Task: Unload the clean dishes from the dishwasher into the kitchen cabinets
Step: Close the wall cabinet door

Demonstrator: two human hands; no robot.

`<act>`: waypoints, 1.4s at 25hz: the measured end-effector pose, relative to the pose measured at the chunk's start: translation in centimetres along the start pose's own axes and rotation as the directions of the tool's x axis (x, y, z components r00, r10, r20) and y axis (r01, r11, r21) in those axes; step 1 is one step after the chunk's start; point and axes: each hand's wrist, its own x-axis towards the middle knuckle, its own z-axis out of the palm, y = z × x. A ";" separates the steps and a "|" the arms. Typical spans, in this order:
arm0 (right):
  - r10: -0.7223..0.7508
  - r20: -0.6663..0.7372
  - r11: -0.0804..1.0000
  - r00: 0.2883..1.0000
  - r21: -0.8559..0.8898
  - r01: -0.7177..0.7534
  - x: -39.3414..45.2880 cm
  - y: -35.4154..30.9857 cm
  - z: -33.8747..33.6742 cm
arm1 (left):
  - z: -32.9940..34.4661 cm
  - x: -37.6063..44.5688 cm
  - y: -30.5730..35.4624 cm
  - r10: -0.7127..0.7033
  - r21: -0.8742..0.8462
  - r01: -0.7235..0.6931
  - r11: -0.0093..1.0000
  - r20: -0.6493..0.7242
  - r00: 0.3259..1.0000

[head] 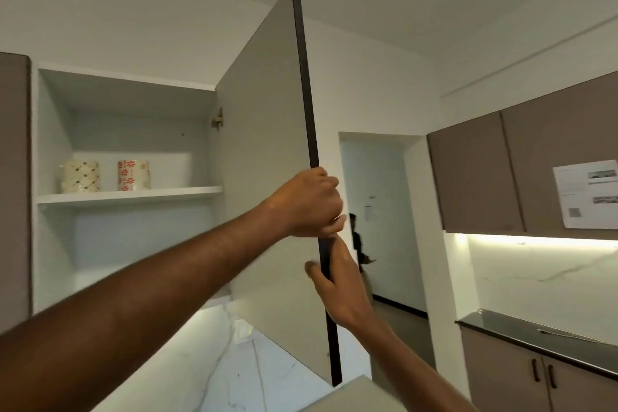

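A wall cabinet (53, 130) stands open, its tall grey door (267, 150) swung out toward me with the dark edge facing the camera. My left hand (307, 204) grips that edge from the inner side, fingers curled round it. Just below, my right hand (337, 281) holds the same edge from the outer side, thumb on the inner face. On the cabinet's upper shelf (130, 195) stand two patterned cups, one cream (80, 176) and one with red flowers (133, 174). The lower shelf space looks bare. The dishwasher is out of view.
More brown wall cabinets (521, 170) hang at the right, one with a paper sheet (588, 192) taped on. Below them runs a dark countertop (535, 334) over base cabinets. A person (361, 251) stands in the doorway beyond the door's edge.
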 end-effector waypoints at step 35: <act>-0.659 0.134 0.637 0.740 -0.423 0.644 6.1 -8.6 53.3 | 32.8 -42.6 -18.4 -0.794 -0.084 0.790 0.607 -0.016 0.608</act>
